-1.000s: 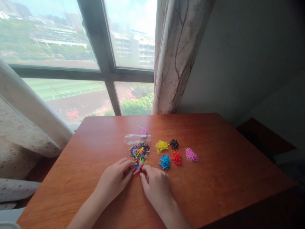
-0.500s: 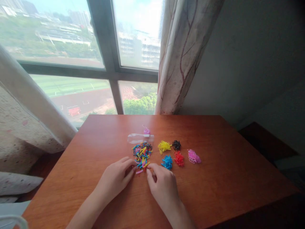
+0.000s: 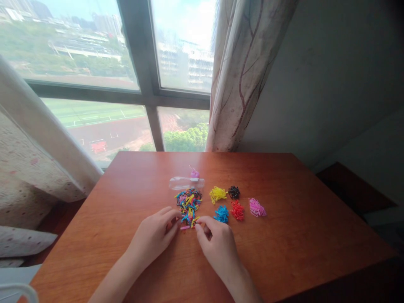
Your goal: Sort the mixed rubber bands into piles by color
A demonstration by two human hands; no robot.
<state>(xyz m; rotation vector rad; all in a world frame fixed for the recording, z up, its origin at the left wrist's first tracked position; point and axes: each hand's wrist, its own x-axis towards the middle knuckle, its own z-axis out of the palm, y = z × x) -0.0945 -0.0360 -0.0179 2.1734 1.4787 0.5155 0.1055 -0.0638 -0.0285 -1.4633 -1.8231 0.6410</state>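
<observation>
Five single-colour rubber-band heaps (image 3: 237, 210) beside a mixed rubber-band pile (image 3: 188, 201), left hand (image 3: 156, 231) narrowly curled at its edge, right hand (image 3: 219, 242) nearly pinched there, either grip unclear

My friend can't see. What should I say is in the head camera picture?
A left hand and right hand work at a mixed heap of colorful loops on a wooden table. Five piles lie to its right: yellow, black, blue, red and pink. Behind the heap lies a clear bottle.

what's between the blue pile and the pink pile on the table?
The red pile, in the head view. It sits close beside the blue pile; a strip of tabletop shows between it and the pink pile.
</observation>
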